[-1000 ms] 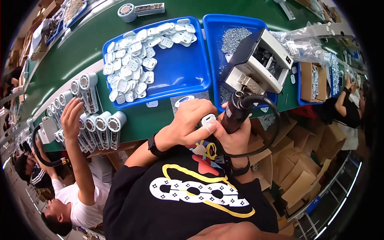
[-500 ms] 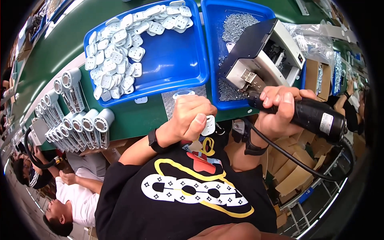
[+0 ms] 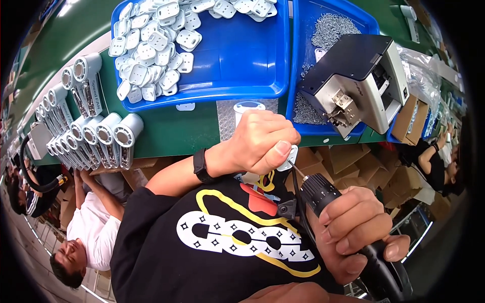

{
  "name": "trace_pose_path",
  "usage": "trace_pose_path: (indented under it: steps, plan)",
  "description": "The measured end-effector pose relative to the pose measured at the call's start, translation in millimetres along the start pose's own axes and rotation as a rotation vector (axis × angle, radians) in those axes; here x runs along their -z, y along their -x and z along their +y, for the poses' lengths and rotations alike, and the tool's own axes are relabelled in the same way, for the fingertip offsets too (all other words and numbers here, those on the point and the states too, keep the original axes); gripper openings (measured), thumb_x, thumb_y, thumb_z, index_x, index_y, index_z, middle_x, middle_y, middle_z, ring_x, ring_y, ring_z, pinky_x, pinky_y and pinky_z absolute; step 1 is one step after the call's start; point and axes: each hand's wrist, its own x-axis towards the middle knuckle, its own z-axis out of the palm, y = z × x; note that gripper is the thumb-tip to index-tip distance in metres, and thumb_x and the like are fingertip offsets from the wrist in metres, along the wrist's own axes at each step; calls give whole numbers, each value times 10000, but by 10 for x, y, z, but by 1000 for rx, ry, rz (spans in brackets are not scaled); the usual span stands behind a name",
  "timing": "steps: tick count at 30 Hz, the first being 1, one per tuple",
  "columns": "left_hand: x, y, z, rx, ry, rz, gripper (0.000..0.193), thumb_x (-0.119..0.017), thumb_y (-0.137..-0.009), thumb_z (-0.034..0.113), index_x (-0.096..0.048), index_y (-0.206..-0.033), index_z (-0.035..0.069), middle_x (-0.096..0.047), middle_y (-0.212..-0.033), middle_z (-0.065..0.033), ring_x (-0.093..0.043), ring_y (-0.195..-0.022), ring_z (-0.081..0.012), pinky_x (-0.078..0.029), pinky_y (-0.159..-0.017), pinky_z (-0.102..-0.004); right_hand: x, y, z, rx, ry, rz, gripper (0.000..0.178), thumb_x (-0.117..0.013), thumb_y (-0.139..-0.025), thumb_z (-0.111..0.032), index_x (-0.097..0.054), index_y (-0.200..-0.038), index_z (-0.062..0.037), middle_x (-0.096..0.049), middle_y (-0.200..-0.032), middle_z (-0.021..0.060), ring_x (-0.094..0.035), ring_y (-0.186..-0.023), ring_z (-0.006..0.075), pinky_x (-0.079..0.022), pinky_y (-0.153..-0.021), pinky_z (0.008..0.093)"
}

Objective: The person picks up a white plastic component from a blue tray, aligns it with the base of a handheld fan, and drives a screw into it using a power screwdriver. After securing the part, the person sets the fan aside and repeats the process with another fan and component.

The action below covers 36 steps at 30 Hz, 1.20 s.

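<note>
My left hand [image 3: 265, 141] is closed in a fist around a handheld fan. The fan's round pale head [image 3: 249, 107] shows beyond my knuckles, and its handle is mostly hidden by my fingers. At the near side of the fist, under my thumb, a small white plate [image 3: 289, 157] peeks out. My right hand [image 3: 356, 230] is wrapped round a black electric screwdriver [image 3: 319, 194]. Its thin bit [image 3: 299, 170] points up and left and meets the white plate, though the exact contact is too small to make out.
A blue tray [image 3: 237, 91] of white plates lies beyond my hands. Right of it, another blue tray [image 3: 298, 65] holds loose screws [image 3: 333, 30] and a screw feeder [image 3: 348, 65]. Several handheld fans [image 3: 108, 134] stand at left. A person [image 3: 96, 227] sits at lower left; cardboard [image 3: 353, 161] lies right.
My right hand has brought the screwdriver from the screw feeder down and left to the white plate. The trays and feeder now appear higher and farther right in view.
</note>
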Motion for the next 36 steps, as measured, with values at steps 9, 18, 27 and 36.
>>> trace_pose_path:
  steps: [9,18,27,36]
  plan:
    - [3,-21,4,8,7,-18,374,-389,-979,247,-607,-765,30,-564,-641,-92,-552,-515,-272,-421,-496,-384,-6,48,55,41,-34,0,364,-658,-918,-177,-475,-1222,-98,-557,-724,19,-524,-524,132,-484,-497,264]
    - [-34,8,8,25,12,-11,320,-447,-961,236,-610,-765,42,-594,-670,-103,-595,-561,-292,-455,-521,-391,490,-214,553,191,336,373,334,-614,-900,-77,-428,-1175,-113,-526,-717,59,-505,-503,168,-510,-505,356]
    - [-37,-4,-53,21,28,-14,335,-446,-964,242,-608,-755,36,-585,-659,-106,-593,-555,-295,-456,-518,-394,227,-5,294,93,113,374,389,-611,-854,-31,-417,-1184,-106,-526,-667,71,-500,-498,170,-513,-520,380]
    - [-58,-10,20,18,20,1,332,-446,-963,241,-609,-757,38,-595,-663,-104,-594,-553,-294,-456,-516,-395,523,-67,555,38,198,345,344,-595,-905,-89,-425,-1204,-106,-502,-679,48,-503,-530,166,-486,-522,362]
